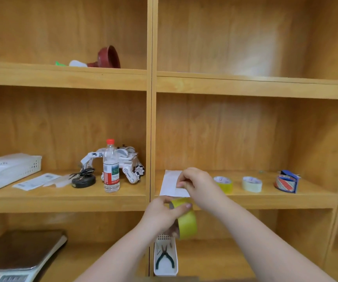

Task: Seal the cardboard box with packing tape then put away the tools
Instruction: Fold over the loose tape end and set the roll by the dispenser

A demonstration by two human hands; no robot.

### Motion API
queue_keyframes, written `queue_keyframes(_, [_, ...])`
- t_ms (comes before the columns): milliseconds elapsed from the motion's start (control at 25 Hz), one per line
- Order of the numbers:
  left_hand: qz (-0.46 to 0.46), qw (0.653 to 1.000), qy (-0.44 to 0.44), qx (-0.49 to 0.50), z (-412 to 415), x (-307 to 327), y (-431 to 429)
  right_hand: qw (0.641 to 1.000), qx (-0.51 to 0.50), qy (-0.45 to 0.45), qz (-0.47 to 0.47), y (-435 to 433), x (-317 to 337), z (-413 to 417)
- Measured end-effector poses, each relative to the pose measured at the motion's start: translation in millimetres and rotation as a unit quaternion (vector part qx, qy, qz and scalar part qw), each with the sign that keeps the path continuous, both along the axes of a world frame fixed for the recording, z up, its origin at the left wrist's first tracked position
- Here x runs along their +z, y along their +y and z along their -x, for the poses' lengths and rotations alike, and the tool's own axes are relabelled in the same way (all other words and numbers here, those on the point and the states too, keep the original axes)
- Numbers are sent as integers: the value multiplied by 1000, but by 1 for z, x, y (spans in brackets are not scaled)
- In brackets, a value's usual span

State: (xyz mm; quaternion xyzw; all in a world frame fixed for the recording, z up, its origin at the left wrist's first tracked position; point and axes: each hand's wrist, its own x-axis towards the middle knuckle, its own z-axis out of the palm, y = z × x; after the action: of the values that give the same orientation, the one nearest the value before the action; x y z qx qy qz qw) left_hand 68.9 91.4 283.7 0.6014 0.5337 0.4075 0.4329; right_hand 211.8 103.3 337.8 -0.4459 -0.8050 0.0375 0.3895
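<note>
My left hand point(162, 214) grips a wide yellow-green roll of packing tape point(187, 222) in front of the middle shelf's front edge. My right hand point(196, 184) is just above it, fingertips pinched at the roll's top near a white sheet of paper point(170, 183) lying on the shelf. Whether the fingers pinch the tape end or the paper, I cannot tell. Three more tape rolls sit on the same shelf: a yellow one point(224, 184), a pale one point(252, 184) and a red-patterned one in a blue dispenser point(287, 182). The cardboard box is out of view.
A narrow white basket point(158, 267) with pliers point(165, 258) stands on the lower shelf under my hands. The left compartment holds a water bottle point(111, 167), a white toy robot point(127, 161), a white basket point(7, 169) and papers. A scale point(17, 255) sits lower left.
</note>
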Motion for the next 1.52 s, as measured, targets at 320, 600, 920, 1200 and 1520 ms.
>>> queue_keyframes(320, [-285,958,4,-3,-1,23,4,997,60,36,-19,-9,26,-6])
queue_keyframes(600, [-243,952,-185,36,-8,40,-5,940,99,325,21,-15,19,-16])
queue_keyframes(920, [-268,951,-153,24,-18,41,-14,919,98,382,-4,-28,-7,-8])
queue_keyframes(1200, [-254,957,-132,40,-12,35,-8,912,107,395,25,-25,-4,-9])
queue_keyframes(1520, [-315,937,-123,87,-7,32,-12,907,140,395,31,-23,-9,-7])
